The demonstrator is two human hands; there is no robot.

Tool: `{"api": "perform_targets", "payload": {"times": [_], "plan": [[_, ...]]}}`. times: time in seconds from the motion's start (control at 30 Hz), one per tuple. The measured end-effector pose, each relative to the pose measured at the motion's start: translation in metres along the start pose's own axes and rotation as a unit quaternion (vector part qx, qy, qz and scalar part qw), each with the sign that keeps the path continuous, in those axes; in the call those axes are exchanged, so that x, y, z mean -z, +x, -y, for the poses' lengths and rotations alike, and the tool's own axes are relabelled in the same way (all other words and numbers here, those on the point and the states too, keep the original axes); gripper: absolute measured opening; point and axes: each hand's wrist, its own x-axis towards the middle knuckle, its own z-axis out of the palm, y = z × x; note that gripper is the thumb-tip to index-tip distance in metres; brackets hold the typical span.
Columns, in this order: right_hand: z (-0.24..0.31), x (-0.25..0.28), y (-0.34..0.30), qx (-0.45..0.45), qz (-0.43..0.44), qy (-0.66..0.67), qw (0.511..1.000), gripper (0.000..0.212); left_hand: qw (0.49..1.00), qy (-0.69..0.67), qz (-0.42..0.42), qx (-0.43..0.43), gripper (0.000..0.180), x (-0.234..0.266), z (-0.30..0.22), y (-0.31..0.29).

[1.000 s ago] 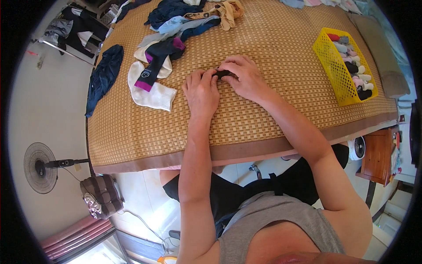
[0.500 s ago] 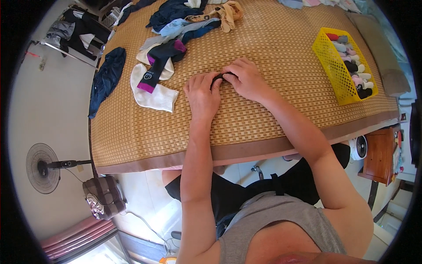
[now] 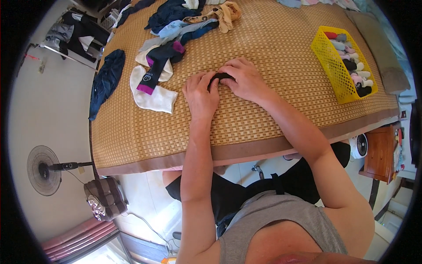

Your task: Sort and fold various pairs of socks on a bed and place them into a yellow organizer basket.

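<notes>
Plainly, black cloth (image 3: 221,76) (arched) spans left grip (image 3: 200,92) and right grip (image 3: 246,80).

At far left, before a pale wall (image 3: 57,110), a round fan (image 3: 44,170) with a dark post reaching sideways. Below and just beside it, a brown checked bundle (image 3: 104,198); farther down, a row of pink folds (image 3: 81,238). Across the pale tiled floor (image 3: 147,189), a thin curving cable (image 3: 149,226). At right, near the brown border (image 3: 246,148) of the woven mat (image 3: 246,127), a small white fan (image 3: 360,145) next to a reddish wooden cabinet (image 3: 377,154). Up along the mat's right side, a long grey-brown bolster (image 3: 384,57). At upper left, dark clothes (image 3: 81,31) near a pale rail (image 3: 69,57).
</notes>
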Motion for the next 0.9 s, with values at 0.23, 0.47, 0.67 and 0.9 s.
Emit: {"api": "perform_targets", "payload": {"times": [0.23,0.47,0.67,0.9], "plan": [[-0.003,0.001,0.001,-0.021,0.001,0.023,1.0,0.027,1.0,0.007,0.024,-0.013,0.037,0.006,-0.009,0.002],[-0.008,0.006,-0.001,-0.013,-0.022,0.101,0.994,0.024,0.99,-0.131,0.037,0.033,0.035,0.013,-0.01,0.005],[-0.002,0.016,0.0,-0.072,0.005,0.249,0.966,0.023,0.977,-0.205,0.065,0.017,0.036,0.021,-0.009,0.007],[-0.017,0.02,0.001,-0.15,0.059,0.411,0.897,0.03,0.968,-0.239,0.081,0.013,0.043,0.023,-0.014,0.007]]}}
